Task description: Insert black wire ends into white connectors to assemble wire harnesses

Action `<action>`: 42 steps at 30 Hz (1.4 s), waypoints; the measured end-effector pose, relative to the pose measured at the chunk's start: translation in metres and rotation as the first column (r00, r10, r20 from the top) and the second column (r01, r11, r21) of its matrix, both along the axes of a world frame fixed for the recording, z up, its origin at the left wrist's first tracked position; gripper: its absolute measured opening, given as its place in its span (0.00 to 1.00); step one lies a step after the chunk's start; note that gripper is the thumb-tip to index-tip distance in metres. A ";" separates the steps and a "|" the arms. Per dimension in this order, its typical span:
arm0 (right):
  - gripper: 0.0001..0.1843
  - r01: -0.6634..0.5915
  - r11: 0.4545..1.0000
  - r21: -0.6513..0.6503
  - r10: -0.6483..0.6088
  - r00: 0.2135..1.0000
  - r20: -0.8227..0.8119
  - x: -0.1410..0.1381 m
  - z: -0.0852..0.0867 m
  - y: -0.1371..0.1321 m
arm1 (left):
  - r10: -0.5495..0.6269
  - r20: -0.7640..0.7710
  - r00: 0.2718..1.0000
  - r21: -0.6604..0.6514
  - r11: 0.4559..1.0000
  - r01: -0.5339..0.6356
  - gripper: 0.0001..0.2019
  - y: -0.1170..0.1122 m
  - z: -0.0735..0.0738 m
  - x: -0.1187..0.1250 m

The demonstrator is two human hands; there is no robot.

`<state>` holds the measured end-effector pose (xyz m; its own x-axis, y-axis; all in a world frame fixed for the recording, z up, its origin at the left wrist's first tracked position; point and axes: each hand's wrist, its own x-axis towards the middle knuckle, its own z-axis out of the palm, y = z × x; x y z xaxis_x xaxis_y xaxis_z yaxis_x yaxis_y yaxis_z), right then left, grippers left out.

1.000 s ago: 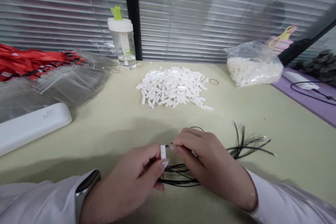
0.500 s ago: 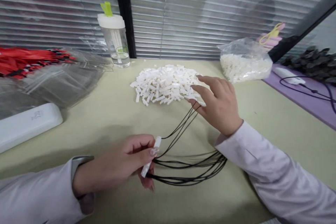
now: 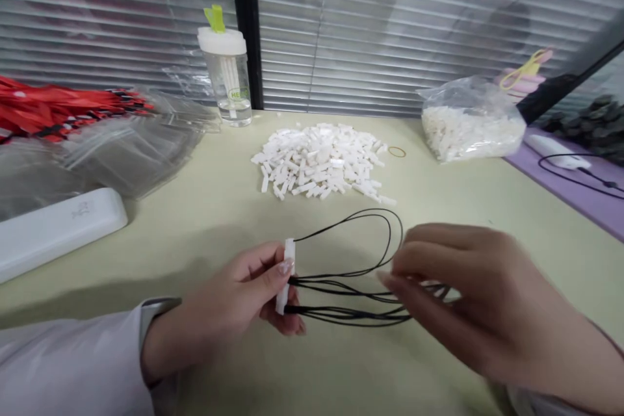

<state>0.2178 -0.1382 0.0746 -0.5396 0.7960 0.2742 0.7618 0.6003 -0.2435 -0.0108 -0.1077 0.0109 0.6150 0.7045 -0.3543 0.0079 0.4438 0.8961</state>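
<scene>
Over here the left hand (image 3: 244,289) pinches a white strip (image 3: 289,251) between thumb and fingers, upright above the worktop (image 3: 209,227). Black cords (image 3: 341,321) run from the strip toward the right hand (image 3: 478,302), the upper ones bending back in a loop. That right hand is blurred, its fingers curled in; I can't tell whether it grips any cord. Beyond lies a heap of white pieces (image 3: 322,162), a rubber band (image 3: 397,152) just beside it, then a clear bag (image 3: 470,133) and, farther left, a lidded bottle (image 3: 223,43).
</scene>
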 end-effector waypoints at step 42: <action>0.07 -0.230 0.973 -0.035 0.233 0.952 0.197 -0.040 -0.039 0.012 | 0.002 -0.263 0.965 0.182 0.982 0.047 0.12 -0.005 0.006 0.005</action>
